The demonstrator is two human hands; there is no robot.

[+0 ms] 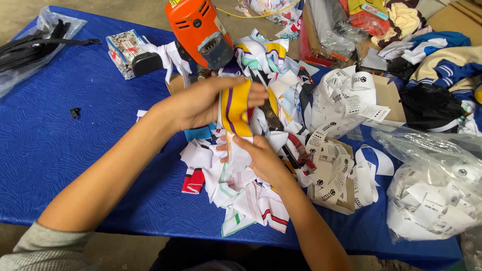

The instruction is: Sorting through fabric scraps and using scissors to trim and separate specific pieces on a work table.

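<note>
My left hand [201, 103] grips the upper part of a yellow fabric strip with purple and white stripes [236, 108], fingers wrapped over it. Below it, my right hand [258, 158] pinches the strip's lower white end. Both hands hover over a heap of small cut fabric pieces [241, 190], white with coloured trim, on the blue table [60, 135]. Scissors [273, 118] lie partly buried in the heap just right of the strip.
An orange power tool [201, 32] stands at the back. A small patterned box [123, 50] sits left of it. Cardboard trays hold white printed labels [334, 150]; a clear bag of labels [437, 185] lies right. Folded garments [442, 55] pile far right.
</note>
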